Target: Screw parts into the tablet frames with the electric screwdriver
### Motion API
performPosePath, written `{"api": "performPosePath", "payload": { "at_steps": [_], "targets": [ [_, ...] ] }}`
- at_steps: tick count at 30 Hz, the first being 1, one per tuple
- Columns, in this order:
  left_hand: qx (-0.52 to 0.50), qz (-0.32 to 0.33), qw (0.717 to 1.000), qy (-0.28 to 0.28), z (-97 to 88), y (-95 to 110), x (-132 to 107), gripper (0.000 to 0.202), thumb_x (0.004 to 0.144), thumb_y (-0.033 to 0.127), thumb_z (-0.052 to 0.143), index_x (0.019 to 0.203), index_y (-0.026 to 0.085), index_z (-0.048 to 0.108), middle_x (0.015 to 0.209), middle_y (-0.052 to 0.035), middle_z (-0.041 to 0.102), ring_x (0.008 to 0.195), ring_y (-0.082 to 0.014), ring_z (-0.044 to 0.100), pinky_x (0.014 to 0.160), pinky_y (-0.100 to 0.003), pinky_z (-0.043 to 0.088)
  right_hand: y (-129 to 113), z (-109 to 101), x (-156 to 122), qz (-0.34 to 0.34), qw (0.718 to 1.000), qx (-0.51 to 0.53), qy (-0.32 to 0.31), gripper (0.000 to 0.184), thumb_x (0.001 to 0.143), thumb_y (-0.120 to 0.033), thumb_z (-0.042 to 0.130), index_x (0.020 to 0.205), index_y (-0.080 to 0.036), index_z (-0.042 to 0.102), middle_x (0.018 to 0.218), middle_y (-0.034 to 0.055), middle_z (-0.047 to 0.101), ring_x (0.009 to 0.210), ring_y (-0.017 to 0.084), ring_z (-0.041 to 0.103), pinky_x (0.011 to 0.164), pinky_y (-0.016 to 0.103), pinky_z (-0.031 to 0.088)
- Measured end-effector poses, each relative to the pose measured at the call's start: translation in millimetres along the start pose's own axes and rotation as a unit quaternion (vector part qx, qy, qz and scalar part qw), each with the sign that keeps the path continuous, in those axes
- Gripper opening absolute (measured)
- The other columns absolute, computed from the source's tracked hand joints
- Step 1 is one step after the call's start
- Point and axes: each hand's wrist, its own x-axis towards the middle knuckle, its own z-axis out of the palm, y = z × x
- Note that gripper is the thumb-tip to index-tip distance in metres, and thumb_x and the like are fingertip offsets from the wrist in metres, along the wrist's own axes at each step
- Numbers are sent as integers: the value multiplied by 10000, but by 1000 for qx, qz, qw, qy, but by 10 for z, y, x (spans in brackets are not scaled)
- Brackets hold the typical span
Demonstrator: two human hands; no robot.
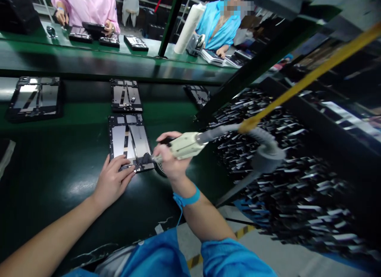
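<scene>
An opened tablet (118, 136) lies on the green work surface, its silver inner plate, black frame and dark ribbon cables showing. My left hand (111, 179) grips its lower left edge, the fingers bent over the frame near the bottom. What lies right under those fingertips is hidden. In my right hand (172, 164) is a pale electric screwdriver (187, 145), fingers wrapped round its body. The tool's dark front end points left at the tablet's lower right corner; the tip itself is hard to make out. A blue wrist strap (187, 197) circles my right wrist.
Other opened tablets lie beyond, one straight behind (126, 95), one at left (35, 96). A grey hose (220, 131) and yellow strap (276, 98) run from the screwdriver to the upper right. A green post (256, 62) slants at right. Across the bench, a person in pink (85, 9) handles tablets.
</scene>
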Motion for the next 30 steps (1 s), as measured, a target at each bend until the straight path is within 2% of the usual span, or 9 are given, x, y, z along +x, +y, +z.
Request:
{"api": "performPosePath", "payload": {
  "at_steps": [2, 4, 7, 12, 21, 26, 28, 30],
  "targets": [
    [2, -3, 1000, -2, 1, 22, 11, 157, 1006, 253, 623, 1059, 238, 770, 1119, -80, 728, 1220, -293, 648, 1128, -620, 419, 90, -158, 146, -16, 998, -20, 64, 111, 874, -258, 668, 976, -246, 626, 779, -34, 634, 506, 97, 588, 494, 255, 526],
    [4, -2, 1000, -2, -3, 41, 21, 157, 1008, 249, 619, 1049, 232, 770, 1115, -81, 729, 1215, -294, 652, 1119, -625, 427, 192, -271, 252, -20, 995, -29, 95, 145, 860, -254, 679, 990, -241, 617, 804, -30, 637, 500, 88, 586, 485, 247, 511],
    [7, 3, 1000, 0, -12, 51, 28, 156, 1007, 242, 621, 1054, 219, 768, 1114, -88, 729, 1208, -296, 655, 1112, -630, 434, 308, -331, 300, -9, 995, -41, 94, 217, 844, -270, 702, 1037, -229, 611, 876, -5, 665, 506, 83, 590, 490, 250, 515],
    [9, 0, 1000, -7, -30, 51, 32, 166, 1008, 238, 615, 1070, 223, 769, 1119, -92, 733, 1219, -298, 654, 1122, -635, 429, 369, -307, 281, 0, 993, -69, 94, 205, 831, -288, 704, 1004, -217, 622, 814, -19, 665, 524, 87, 588, 536, 257, 535],
    [6, 1, 1000, -5, -16, 43, 25, 157, 1003, 234, 621, 1073, 225, 761, 1120, -89, 732, 1215, -297, 654, 1115, -629, 426, 418, -320, 290, -1, 993, -70, 94, 237, 829, -281, 701, 1046, -221, 626, 765, -41, 645, 511, 91, 592, 518, 254, 528],
    [-1, -3, 1000, 4, 3, 36, 20, 175, 973, 263, 672, 1127, 200, 727, 1132, -99, 733, 1211, -302, 657, 1126, -620, 413, 283, -300, 332, -5, 991, -57, 117, 221, 831, -278, 692, 1023, -216, 604, 835, -28, 651, 497, 80, 590, 498, 251, 515],
    [-5, -5, 1000, 6, 8, 34, 21, 231, 948, 286, 707, 1153, 182, 707, 1149, -107, 732, 1214, -310, 656, 1128, -616, 411, 156, -223, 302, -17, 992, -32, 120, 211, 858, -271, 671, 1046, -222, 588, 865, -27, 643, 493, 76, 593, 484, 245, 504],
    [-10, -8, 1000, 5, 13, 30, 20, 257, 931, 296, 727, 1158, 180, 697, 1157, -106, 732, 1211, -310, 656, 1132, -609, 409, 22, -93, 211, -21, 996, 2, 91, 205, 887, -265, 651, 1074, -233, 573, 893, -27, 638, 496, 73, 597, 480, 240, 502]
  ]
}}
